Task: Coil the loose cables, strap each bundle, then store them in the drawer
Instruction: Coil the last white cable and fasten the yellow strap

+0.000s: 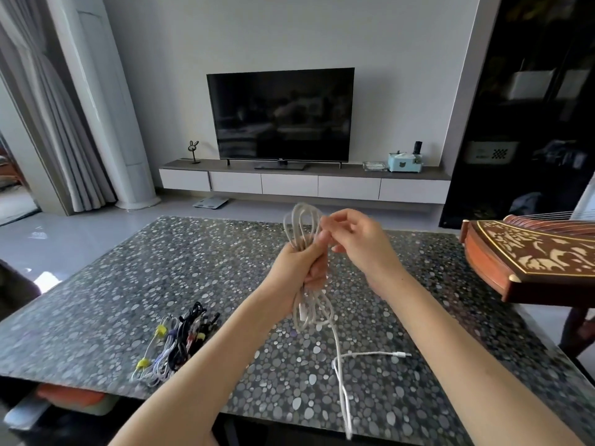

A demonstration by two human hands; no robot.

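- White cable (pixel 314 313) is hanging as an upright coil over the table (pixel 128 284). My left hand (pixel 301 267) is gripping its middle, and my right hand (pixel 357 239) is pinching a strand beside the top loops.
- Its loose tail (pixel 342 381) is trailing down toward me, nearer my left hand.
- I'm finding no readable writing.

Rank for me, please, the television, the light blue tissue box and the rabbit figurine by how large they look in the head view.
1. television
2. light blue tissue box
3. rabbit figurine
All three stand on the same wall console, so nearness to the camera hardly skews this order.
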